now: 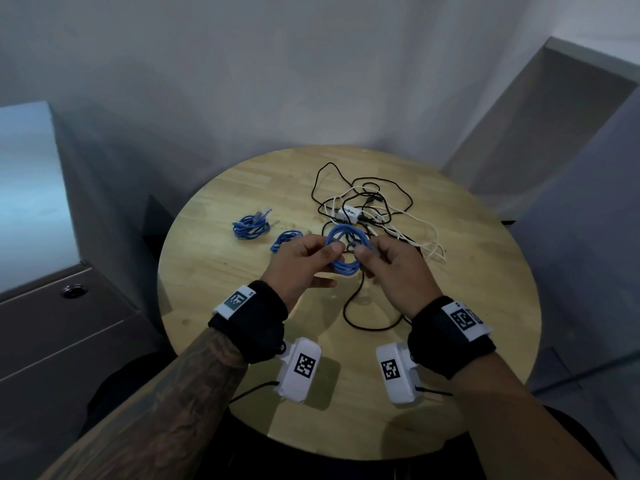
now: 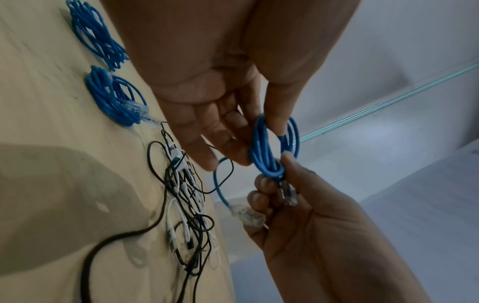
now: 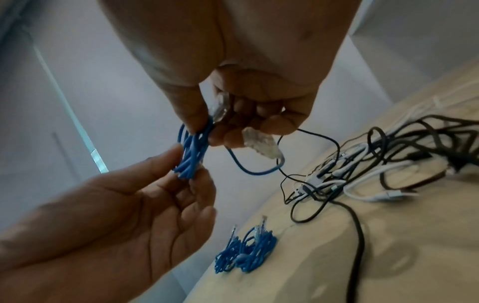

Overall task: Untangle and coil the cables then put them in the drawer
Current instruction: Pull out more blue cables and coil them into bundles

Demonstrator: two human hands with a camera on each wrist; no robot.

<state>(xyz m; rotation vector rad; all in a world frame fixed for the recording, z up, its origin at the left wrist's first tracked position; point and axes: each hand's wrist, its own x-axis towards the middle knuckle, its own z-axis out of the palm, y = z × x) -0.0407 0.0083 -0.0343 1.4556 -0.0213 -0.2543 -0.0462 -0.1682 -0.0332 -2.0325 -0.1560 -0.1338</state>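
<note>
1. On the round wooden counter (image 1: 221,271), two coiled blue Ethernet cables (image 1: 250,226) lie left of a black-and-white cable tangle (image 1: 367,209); a drawer cabinet (image 1: 52,327) stands further left.
2. Above the counter, the left hand (image 1: 298,261) pinches a blue Ethernet coil (image 1: 341,251) between thumb and fingers.
3. The right hand (image 1: 391,268) curls round its clear plugs (image 2: 287,192), seemingly both.
4. The coil stands roughly upright.

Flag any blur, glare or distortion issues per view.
Head: dim and bluish, strong wide-angle bending at the walls, mild glare on the round wooden table. Left wrist: left hand soft, held blue coiled cable fairly sharp. Right wrist: right hand blurred, black and white cable tangle smeared.
</note>
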